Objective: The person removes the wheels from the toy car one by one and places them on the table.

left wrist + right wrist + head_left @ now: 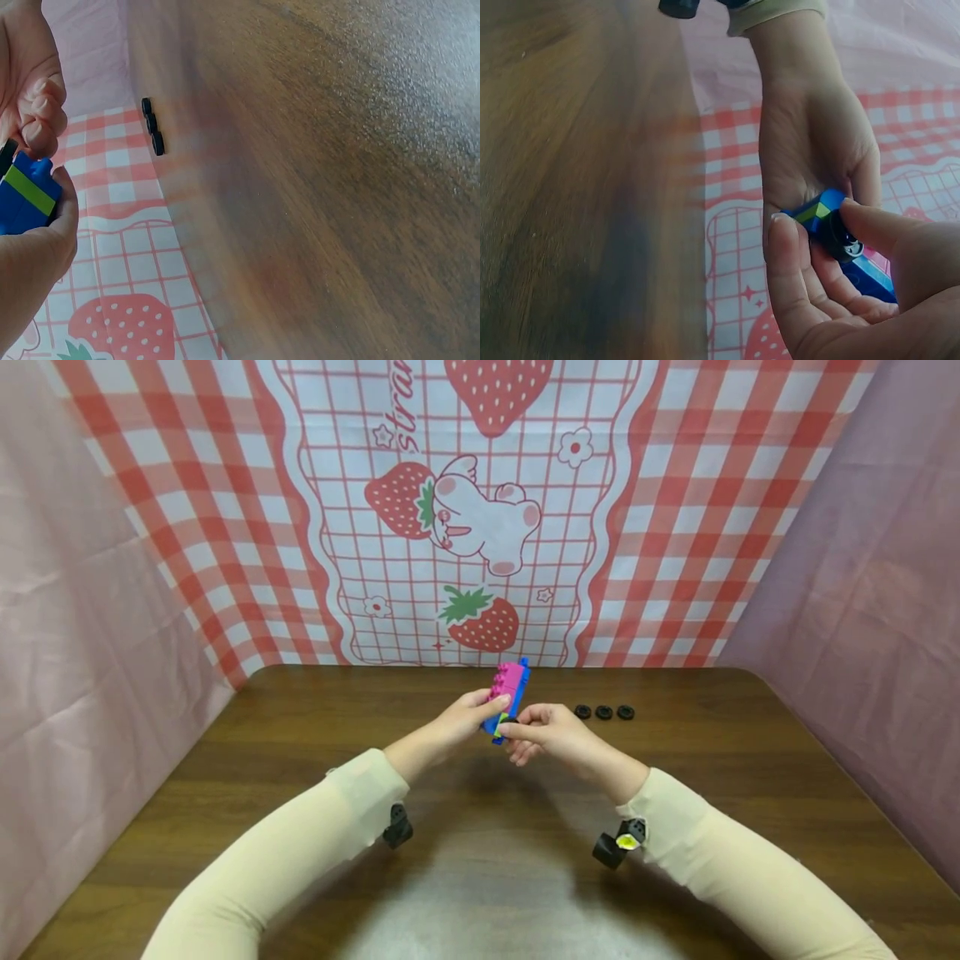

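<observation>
A toy brick vehicle with a blue base and pink studded bricks [510, 677] is held tilted above the table by my left hand [467, 713], the thumb lying on its side. A lime-green strip [30, 191] crosses the blue part in the left wrist view. On the near end of the vehicle, my right hand [557, 732] pinches a small black wheel [840, 236] between thumb and fingers. The wheel touches the blue side beside the green strip; whether it sits on an axle cannot be told. Fingers hide part of the vehicle.
Three black wheels [603, 712] lie in a row on the brown wooden table [480, 877], right of the hands. Behind the table's far edge hangs a red-and-white strawberry cloth [480, 602]. Pink curtains [847, 585] stand at both sides.
</observation>
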